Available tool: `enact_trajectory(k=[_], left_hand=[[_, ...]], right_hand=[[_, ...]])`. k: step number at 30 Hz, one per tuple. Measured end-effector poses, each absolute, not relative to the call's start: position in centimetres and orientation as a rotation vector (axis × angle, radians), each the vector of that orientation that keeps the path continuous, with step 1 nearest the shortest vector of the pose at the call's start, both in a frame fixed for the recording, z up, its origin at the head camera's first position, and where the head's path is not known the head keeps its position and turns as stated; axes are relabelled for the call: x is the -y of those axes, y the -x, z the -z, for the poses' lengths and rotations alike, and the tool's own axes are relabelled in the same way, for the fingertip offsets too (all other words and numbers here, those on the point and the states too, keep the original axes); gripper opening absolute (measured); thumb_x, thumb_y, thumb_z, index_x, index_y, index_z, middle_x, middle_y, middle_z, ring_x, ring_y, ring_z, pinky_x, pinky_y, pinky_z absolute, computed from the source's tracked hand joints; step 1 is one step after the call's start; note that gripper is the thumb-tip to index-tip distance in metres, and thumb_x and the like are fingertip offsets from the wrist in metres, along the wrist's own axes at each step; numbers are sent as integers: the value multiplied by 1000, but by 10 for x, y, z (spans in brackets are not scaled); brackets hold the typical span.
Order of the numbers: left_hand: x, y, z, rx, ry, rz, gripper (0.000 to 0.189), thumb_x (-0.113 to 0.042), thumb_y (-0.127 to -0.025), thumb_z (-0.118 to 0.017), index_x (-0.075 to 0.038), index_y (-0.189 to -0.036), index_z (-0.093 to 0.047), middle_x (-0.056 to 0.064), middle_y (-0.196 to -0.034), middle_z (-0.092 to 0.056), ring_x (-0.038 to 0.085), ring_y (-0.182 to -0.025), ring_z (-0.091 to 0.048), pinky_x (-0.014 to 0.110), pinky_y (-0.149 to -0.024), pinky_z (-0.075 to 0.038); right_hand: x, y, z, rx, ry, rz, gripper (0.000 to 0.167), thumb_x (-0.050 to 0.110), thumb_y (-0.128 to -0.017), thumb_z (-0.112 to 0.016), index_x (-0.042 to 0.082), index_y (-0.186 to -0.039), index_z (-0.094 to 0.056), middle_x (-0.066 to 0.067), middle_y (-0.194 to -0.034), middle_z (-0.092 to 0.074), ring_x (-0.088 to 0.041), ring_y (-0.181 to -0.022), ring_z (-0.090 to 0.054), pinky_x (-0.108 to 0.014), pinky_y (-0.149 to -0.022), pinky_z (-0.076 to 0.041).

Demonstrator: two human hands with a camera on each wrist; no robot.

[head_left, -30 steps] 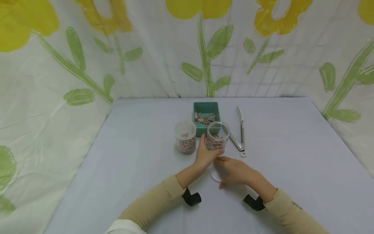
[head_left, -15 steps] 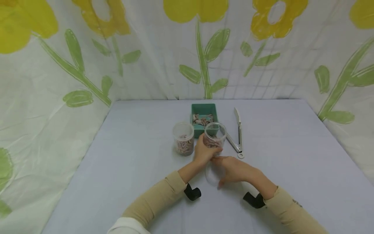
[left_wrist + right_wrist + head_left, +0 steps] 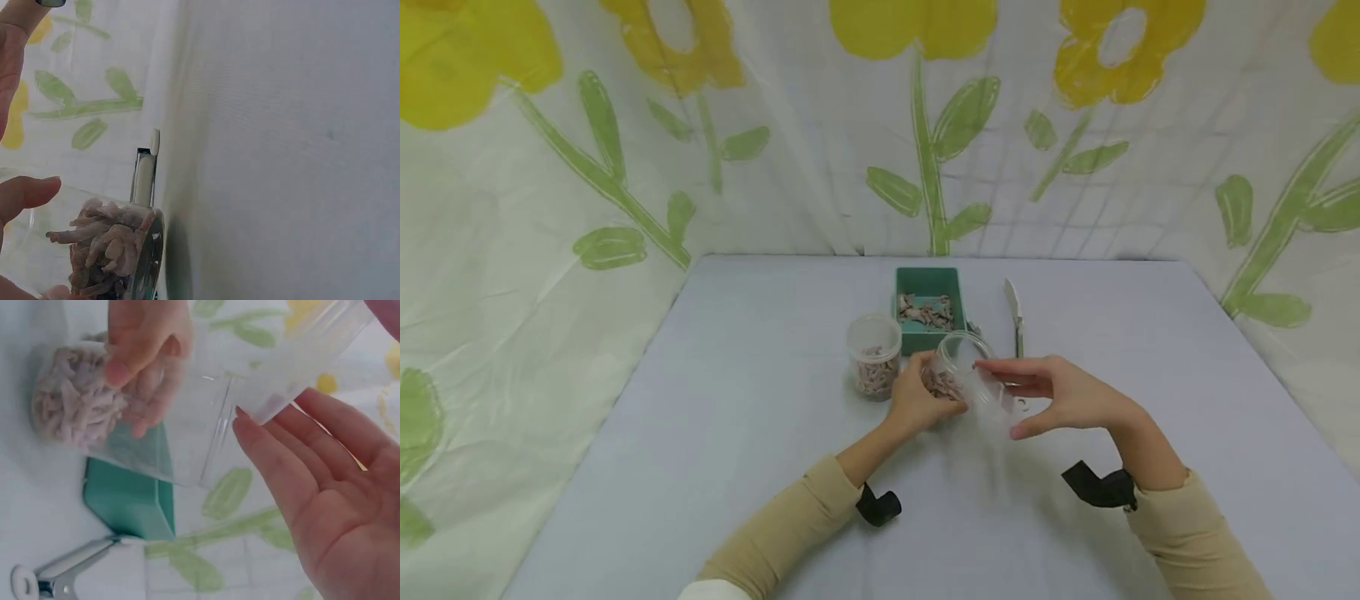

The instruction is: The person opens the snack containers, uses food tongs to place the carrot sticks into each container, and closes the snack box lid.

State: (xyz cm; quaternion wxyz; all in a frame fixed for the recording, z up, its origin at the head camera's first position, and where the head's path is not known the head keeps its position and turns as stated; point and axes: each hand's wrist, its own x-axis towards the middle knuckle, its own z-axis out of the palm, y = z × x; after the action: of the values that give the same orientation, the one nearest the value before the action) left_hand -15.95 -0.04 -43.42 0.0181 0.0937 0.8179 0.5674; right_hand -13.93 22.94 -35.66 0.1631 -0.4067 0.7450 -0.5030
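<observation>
My left hand (image 3: 917,398) grips a clear plastic jar (image 3: 187,437) from its left side, and the jar leans a little to the right. Pale pinkish-grey strips (image 3: 78,400) fill its lower part; what they are I cannot tell. Beside the jar's open mouth, a translucent round lid (image 3: 300,369) is held tilted by my right hand (image 3: 1075,400), fingers on one side and thumb on the other. In the left wrist view the strips show close up through the jar wall. A second clear jar (image 3: 874,337) with similar strips stands just left of my left hand.
Behind the jars stands a green rectangular box (image 3: 927,342) with some strips in its bottom. Metal tongs (image 3: 1018,325) lie right of the box, partly hidden by my right hand. A white cloth (image 3: 737,350) covers the table, and a flower-painted curtain (image 3: 805,167) hangs behind.
My right hand has lifted the lid off the table and brought it up and right, next to the jar's mouth. The jar in my left hand has gone from upright to slightly tilted.
</observation>
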Motion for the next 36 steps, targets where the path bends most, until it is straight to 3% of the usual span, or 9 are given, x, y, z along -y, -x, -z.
enact_trajectory(k=[3, 5, 9, 14, 19, 21, 27, 32, 36], left_hand=[[5, 156, 433, -2546, -354, -1741, 73, -9, -66, -89, -3, -127, -49, 18, -128, -59, 33, -119, -54, 50, -98, -43], [8, 154, 431, -2538, -386, -1731, 75, -10, -65, -89, -1, -129, -49, 20, -130, -58, 33, -122, -52, 49, -101, -42], [13, 151, 428, -2527, -478, -1678, 80, -11, -65, -90, 3, -133, -52, 22, -132, -57, 34, -124, -51, 47, -102, -42], [17, 148, 424, -2520, -585, -1651, 82, -12, -64, -91, 3, -135, -54, 21, -131, -58, 32, -122, -54, 46, -101, -44], [17, 146, 419, -2516, -624, -1617, 82, -13, -63, -92, -2, -136, -55, 15, -132, -59, 30, -120, -56, 43, -99, -45], [17, 144, 418, -2505, -630, -1595, 82, -13, -63, -92, -3, -136, -56, 14, -133, -59, 30, -119, -57, 43, -99, -46], [20, 140, 414, -2458, -626, -1529, 83, -16, -62, -92, -4, -136, -56, 13, -132, -59, 29, -120, -56, 42, -99, -45], [25, 141, 413, -2335, -690, -1517, 79, -11, -65, -90, -1, -135, -55, 13, -135, -57, 24, -125, -53, 35, -102, -43], [28, 143, 413, -2119, -671, -1552, 72, -5, -69, -87, -1, -134, -56, 12, -135, -58, 23, -127, -52, 30, -102, -43]], right_hand=[[-233, 139, 353, -2116, 1229, 1523, 74, -12, -78, -73, -16, -142, -35, 4, -148, -43, -1, -133, -40, -20, -101, -40], [-236, 139, 351, -2123, 1283, 1567, 76, -18, -75, -71, -16, -142, -34, 9, -148, -42, -4, -134, -39, -21, -102, -39], [-236, 140, 351, -2274, 1261, 1563, 77, -19, -73, -72, -14, -141, -37, 2, -148, -44, -2, -133, -40, -18, -102, -37], [-229, 142, 353, -2513, 1035, 1414, 75, 0, -74, -82, -9, -139, -45, -19, -143, -48, 2, -127, -44, -16, -99, -39], [-226, 143, 355, -2551, 966, 1336, 76, 8, -73, -85, -8, -138, -48, -24, -141, -48, -2, -126, -45, -41, -99, -44], [-227, 144, 356, -2522, 979, 1337, 77, 8, -73, -85, -8, -138, -47, -25, -141, -47, 2, -126, -43, -45, -99, -43], [-229, 148, 360, -2394, 1061, 1357, 79, 5, -73, -85, -12, -139, -44, -30, -142, -43, 9, -126, -40, -16, -99, -39], [-231, 147, 358, -2347, 1132, 1313, 80, 8, -73, -85, -9, -140, -45, -28, -141, -45, 6, -127, -41, -15, -99, -38], [-233, 147, 359, -2319, 1165, 1263, 80, 11, -73, -85, -2, -142, -46, -7, -146, -47, 3, -129, -41, -17, -101, -37]])
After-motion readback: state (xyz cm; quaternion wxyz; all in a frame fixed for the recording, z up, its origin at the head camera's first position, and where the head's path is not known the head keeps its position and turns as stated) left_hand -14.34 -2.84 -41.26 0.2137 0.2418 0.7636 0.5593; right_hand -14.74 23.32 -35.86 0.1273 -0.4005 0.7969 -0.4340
